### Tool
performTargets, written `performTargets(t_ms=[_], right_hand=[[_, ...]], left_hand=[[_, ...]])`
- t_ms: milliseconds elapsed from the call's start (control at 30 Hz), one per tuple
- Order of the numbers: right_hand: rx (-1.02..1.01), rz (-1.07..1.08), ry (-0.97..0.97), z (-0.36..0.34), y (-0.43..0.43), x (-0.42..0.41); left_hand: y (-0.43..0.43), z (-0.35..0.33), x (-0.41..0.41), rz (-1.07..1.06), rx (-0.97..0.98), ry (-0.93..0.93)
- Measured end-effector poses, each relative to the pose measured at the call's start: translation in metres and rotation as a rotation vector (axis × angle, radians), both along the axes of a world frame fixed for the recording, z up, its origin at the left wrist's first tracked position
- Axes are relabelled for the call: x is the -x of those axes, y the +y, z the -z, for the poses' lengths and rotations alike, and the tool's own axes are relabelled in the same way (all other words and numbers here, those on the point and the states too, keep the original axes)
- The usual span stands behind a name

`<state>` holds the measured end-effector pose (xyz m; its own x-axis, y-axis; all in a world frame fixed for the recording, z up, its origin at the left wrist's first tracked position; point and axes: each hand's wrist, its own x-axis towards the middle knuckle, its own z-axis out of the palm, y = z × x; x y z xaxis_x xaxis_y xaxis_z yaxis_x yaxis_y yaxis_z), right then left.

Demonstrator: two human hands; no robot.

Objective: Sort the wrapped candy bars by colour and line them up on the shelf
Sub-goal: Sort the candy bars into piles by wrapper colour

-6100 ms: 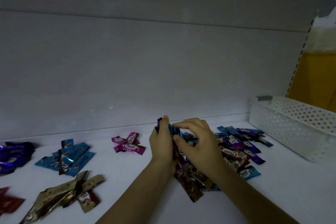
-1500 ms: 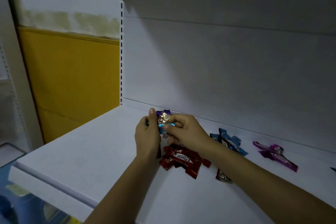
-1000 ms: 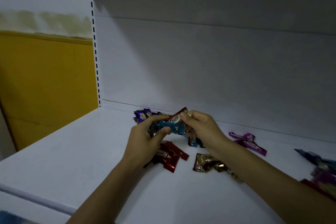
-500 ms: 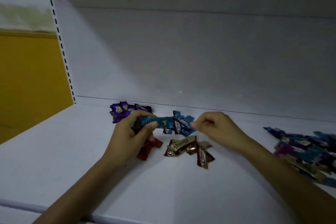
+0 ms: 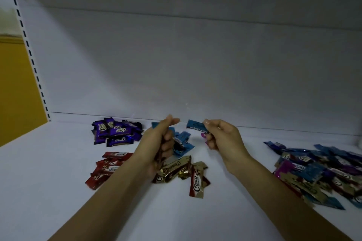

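White shelf (image 5: 58,191) board under dim light, backed by a plain grey back panel (image 5: 195,64), with a slotted upright (image 5: 29,51) and a yellow wall (image 5: 17,88) at the far left. Both bare forearms reach in from the bottom edge and angle toward the middle. The left hand (image 5: 158,143) stands thumb-up, its fingers (image 5: 168,140) curled round a small bunch of bars (image 5: 159,158) whose dark ends poke out below the palm; their colours are hard to tell. The right hand (image 5: 223,139) is raised beside it, palm turned left, thumb and forefinger pinching one end of a blue bar (image 5: 195,125). That bar is held clear of the shelf, long axis nearly level, left to right, its free end pointing at the left hand and tipped slightly up. A bit of magenta wrapper (image 5: 203,135) shows under the right fingers; whether it is held or lies behind I cannot tell. On the shelf lie a purple pile (image 5: 115,132) at the back left, a blue pile (image 5: 184,144) between the hands, a red pile (image 5: 107,166) partly under the left forearm, and a gold pile (image 5: 174,168) in front, with one brown bar (image 5: 197,184) lying lengthwise toward the viewer. A mixed heap (image 5: 317,172) sits well apart at the right.
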<state>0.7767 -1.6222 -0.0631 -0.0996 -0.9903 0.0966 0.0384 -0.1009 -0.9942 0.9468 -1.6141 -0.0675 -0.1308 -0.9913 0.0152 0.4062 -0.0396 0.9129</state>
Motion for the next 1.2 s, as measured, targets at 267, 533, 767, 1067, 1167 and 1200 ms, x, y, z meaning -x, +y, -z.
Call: performTargets(t_ms=[267, 533, 767, 1067, 1167, 1200], right_hand=[[0.001, -0.196, 0.43, 0.012, -0.015, -0.013], [0.117, -0.391, 0.389, 0.007, 0.04, -0.049], [0.055, -0.348, 0.187, 0.011, 0.044, -0.054], [0.229, -0.193, 0.231, 0.004, 0.038, -0.044], [0.226, -0.114, 0.183, -0.001, 0.032, -0.031], [0.221, -0.109, 0.182, -0.002, 0.03, -0.027]], left_hand=[[0.007, -0.001, -0.023, -0.091, -0.18, 0.415], [0.017, -0.001, -0.012, -0.142, -0.119, 0.538], [0.023, -0.003, -0.012, 0.011, 0.079, 0.465], [0.024, 0.002, -0.006, -0.011, 0.138, -0.005], [0.027, 0.007, -0.002, 0.069, 0.237, -0.358], [0.027, 0.008, -0.002, 0.047, 0.286, -0.452]])
